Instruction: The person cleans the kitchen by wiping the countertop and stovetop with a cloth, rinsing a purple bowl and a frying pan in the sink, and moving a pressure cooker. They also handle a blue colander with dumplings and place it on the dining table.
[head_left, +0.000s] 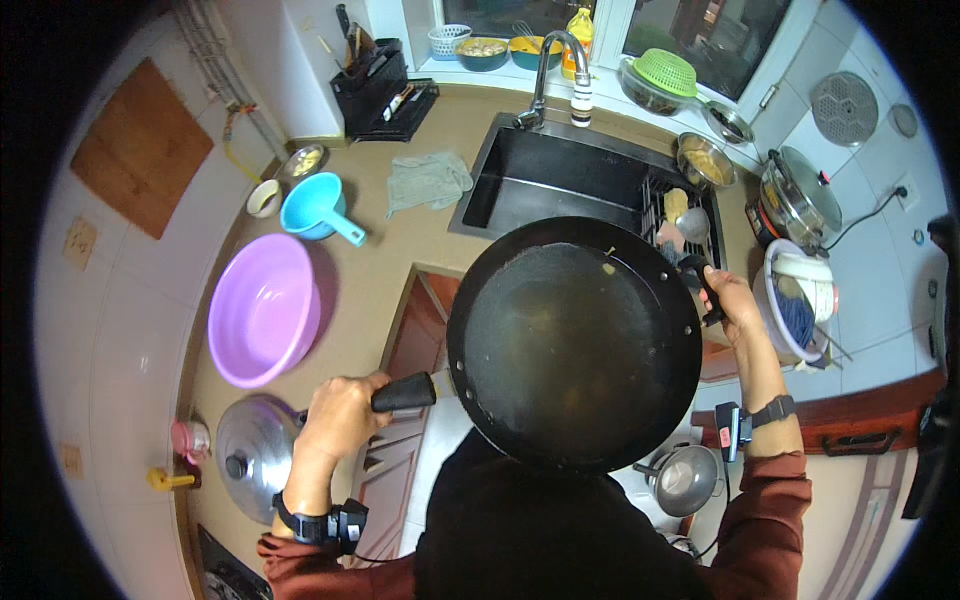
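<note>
A large black frying pan (562, 352) is held up in front of my body, over the front edge of the counter. It holds a layer of murky liquid with a few yellowish scraps near the far right rim. My left hand (345, 412) is closed around the pan's long black handle. On the other side, my right hand (731, 300) grips the short black loop handle. Just beyond the pan lies the dark sink (562, 180) with a chrome faucet (555, 45). A rack in the sink's right end holds a ladle (694, 225) and a sponge-like yellow piece.
A purple basin (262, 311), a blue dipper (311, 206) and a lidded metal pot (259, 457) line the left counter. A grey-green cloth (429, 180) lies left of the sink. Right of it stand a steel bowl (705, 159), a glass-lidded pot (799, 195) and a filled white tub (765, 300).
</note>
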